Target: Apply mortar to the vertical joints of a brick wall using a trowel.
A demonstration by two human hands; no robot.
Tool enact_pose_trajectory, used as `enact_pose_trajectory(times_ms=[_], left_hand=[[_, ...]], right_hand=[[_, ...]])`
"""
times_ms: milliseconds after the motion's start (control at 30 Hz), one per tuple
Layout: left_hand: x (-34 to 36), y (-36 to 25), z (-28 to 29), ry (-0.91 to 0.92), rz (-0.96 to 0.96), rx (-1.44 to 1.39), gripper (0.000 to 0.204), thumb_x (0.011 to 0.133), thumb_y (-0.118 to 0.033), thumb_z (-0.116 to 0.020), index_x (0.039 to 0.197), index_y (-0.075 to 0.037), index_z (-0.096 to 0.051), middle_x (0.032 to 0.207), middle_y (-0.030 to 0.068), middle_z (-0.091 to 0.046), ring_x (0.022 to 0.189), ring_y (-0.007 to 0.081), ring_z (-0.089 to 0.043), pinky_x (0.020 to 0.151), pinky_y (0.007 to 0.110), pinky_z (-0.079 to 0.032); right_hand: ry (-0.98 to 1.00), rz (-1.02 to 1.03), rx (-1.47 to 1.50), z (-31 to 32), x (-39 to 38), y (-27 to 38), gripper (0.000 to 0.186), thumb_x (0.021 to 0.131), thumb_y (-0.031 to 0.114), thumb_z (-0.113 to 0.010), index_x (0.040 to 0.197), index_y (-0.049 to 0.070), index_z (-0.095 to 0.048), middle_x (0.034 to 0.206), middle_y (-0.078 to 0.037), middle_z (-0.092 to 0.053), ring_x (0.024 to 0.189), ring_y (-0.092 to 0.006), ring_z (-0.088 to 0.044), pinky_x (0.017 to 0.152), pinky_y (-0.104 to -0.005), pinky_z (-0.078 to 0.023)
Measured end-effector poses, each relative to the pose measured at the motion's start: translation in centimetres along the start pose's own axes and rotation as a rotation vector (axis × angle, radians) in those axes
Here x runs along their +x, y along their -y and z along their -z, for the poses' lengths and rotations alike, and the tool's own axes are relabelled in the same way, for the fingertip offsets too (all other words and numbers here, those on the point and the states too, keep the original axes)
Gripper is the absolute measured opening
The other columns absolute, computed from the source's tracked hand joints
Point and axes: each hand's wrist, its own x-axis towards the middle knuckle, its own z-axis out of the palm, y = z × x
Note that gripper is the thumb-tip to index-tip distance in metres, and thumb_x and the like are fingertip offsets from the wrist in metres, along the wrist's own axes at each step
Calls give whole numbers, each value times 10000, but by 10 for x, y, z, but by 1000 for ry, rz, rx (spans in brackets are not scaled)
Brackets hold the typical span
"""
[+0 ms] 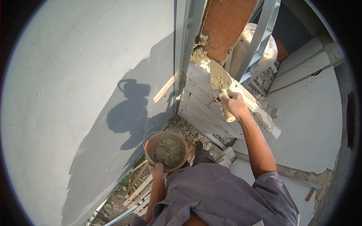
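Holding a brick trowel (pixel 220 81) in our right hand (pixel 233 105), we have its blade, loaded with grey mortar, lying on the top edge of the whitewashed brick wall (pixel 200 103). The fingers are wrapped fully closed around the wooden handle, with the handle's butt poking out below the fist. Our left hand (pixel 157 170) sits well below the wall, closed on the rim of a round mortar pan (pixel 167 151), gripping it from underneath; the pan looks roughly half full of the same grey mix.

At the wall's top, just beyond the trowel's tip, a lump of mortar (pixel 198 55) already sits against a reddish-brown slab (pixel 226 26) that rises beside a grey metal frame (pixel 188 45). To the right of the wall stand a metal ladder (pixel 256 52) and a plastic-wrapped sack (pixel 269 51).

We judge the step in hand to be laying mortar: the load is carried up and being placed along the wall's top course. The next move seems to call for tilting the blade so the mix slides off, then spreading it towards the lump; whether the blade is already touching the brick we cannot quite tell.
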Motion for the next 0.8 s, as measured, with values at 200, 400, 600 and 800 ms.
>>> enact_pose_trajectory(times_ms=[200, 400, 600, 800], left_hand=[[-7, -12, 9, -51, 110, 112, 706, 695, 42, -518, 1361, 8, -285, 1221, 170, -485, 1064, 284, -541, 885, 361, -466], [0, 3, 17, -39, 34, 5, 698, 700, 49, -527, 1358, 6, -297, 1213, 161, -495, 1049, 272, -550, 880, 350, -463], [-5, -5, -8, 30, 40, 28, 685, 695, 60, -521, 1344, 5, -309, 1161, 149, -516, 989, 246, -562, 826, 337, -476], [9, 9, -17, 96, -108, 149, 666, 691, 50, -505, 1327, -19, -319, 1119, 131, -500, 991, 260, -554, 811, 368, -500]], right_hand=[[-12, 25, 172, -63, 39, 48, 286, 884, 176, -617, 977, -89, -566, 706, -136, -591, 573, -211, -599, 514, -342, -506], [-299, 382, -322, -34, 8, 1, 350, 821, 188, -631, 1043, -78, -581, 937, -270, -641, 956, -370, -637, 884, -433, -472], [-365, 489, -405, -41, 34, -17, 381, 836, 236, -632, 1026, -90, -583, 821, -212, -648, 790, -306, -654, 794, -417, -495], [-102, 105, -37, -27, 51, -3, 299, 875, 164, -608, 1010, -103, -590, 722, -121, -597, 521, -180, -589, 483, -307, -492]])
